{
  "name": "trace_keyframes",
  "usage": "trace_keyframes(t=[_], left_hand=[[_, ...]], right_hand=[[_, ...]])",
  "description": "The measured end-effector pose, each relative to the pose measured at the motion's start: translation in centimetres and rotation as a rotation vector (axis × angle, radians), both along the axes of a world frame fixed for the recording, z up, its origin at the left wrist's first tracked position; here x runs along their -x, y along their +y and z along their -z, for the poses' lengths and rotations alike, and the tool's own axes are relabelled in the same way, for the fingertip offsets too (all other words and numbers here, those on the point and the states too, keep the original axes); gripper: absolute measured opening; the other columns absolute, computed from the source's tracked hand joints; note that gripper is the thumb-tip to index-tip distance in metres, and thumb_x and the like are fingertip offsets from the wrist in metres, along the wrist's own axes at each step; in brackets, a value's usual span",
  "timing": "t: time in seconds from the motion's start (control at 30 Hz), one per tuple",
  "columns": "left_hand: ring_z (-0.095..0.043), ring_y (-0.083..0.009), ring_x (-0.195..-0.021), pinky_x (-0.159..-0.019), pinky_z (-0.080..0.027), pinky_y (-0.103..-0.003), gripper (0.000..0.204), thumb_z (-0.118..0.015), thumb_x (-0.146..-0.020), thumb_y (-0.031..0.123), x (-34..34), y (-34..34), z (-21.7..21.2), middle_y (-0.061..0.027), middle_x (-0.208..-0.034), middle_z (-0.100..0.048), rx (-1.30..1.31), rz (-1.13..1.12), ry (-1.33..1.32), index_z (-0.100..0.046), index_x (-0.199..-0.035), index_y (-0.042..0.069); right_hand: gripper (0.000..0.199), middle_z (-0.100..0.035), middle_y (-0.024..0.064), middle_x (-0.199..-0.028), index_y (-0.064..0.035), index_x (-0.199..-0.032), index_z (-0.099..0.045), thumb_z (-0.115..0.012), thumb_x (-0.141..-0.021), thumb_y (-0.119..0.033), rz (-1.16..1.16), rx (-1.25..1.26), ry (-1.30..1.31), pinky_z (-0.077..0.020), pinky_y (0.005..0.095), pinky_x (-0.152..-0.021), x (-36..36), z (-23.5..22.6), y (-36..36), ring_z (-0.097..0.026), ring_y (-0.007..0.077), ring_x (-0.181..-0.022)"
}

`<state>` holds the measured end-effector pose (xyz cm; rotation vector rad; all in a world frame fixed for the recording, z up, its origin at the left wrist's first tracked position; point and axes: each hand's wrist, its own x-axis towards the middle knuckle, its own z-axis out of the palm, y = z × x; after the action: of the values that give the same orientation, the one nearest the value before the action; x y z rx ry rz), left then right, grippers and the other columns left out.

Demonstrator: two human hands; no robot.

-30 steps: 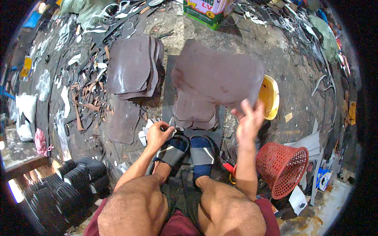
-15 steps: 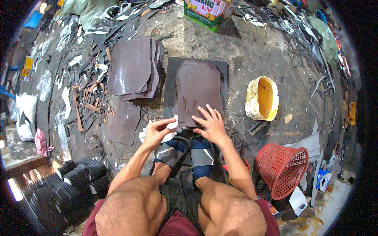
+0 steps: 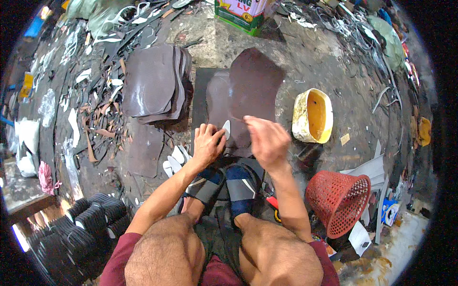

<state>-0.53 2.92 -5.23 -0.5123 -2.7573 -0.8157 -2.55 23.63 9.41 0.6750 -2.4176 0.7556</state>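
A brown sheet [image 3: 257, 81], wavy in outline, is raised and tilted in front of me, its near left corner pinched by my right hand [image 3: 269, 143], which is slightly blurred. Under it lie more brown sheets [image 3: 218, 97] on a black board [image 3: 202, 83]. My left hand [image 3: 209, 144] rests over the near left of these sheets with its fingers curled. Thumb and forefinger hold a small white oval piece [image 3: 227, 129] against the brown surface. Several similar white pieces [image 3: 178, 155] lie on the floor beside my left wrist.
Left of the board stands a stack of brown sheets [image 3: 149, 81], with scraps beyond. To the right are a yellowed tub [image 3: 298, 117] and a tipped red basket [image 3: 329, 202]. A printed tin [image 3: 241, 16] stands at the back; black sole-shaped stacks [image 3: 71, 238] are at lower left.
My right hand has taken the top brown sheet and shifted it right, lifting it off the pile. My left hand has brought the white piece forward onto the brown sheets.
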Motion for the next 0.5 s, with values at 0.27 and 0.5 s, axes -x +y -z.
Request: trace_keyframes(t=[0.27, 0.5], left_hand=[[-0.051, -0.0322, -0.107, -0.088, -0.042, -0.046, 0.027, -0.075, -0.080, 0.023, -0.5, -1.3, -0.6, -0.0124, -0.113, -0.057, 0.157, 0.145, -0.098, -0.075, -0.104, 0.009], [-0.053, -0.0300, -0.101, -0.085, -0.042, -0.045, 0.037, -0.071, -0.092, 0.024, -0.8, -0.1, -0.1, -0.0092, -0.107, -0.058, 0.072, 0.053, -0.069, -0.072, -0.127, 0.015]], right_hand=[[0.037, -0.072, 0.0065, -0.126, -0.0088, -0.123, -0.069, -0.071, -0.093, -0.030, -0.003, -0.032, -0.298, -0.0520, 0.0426, -0.097, -4.1, 11.9, -1.8, -0.065, 0.0276, -0.118], [0.019, -0.075, 0.0168, -0.106, -0.0060, -0.110, -0.072, -0.063, -0.100, -0.019, 0.249, 0.105, -0.462, -0.0594, 0.0445, -0.076, -0.8, 10.1, -0.4, -0.073, 0.0390, -0.089]])
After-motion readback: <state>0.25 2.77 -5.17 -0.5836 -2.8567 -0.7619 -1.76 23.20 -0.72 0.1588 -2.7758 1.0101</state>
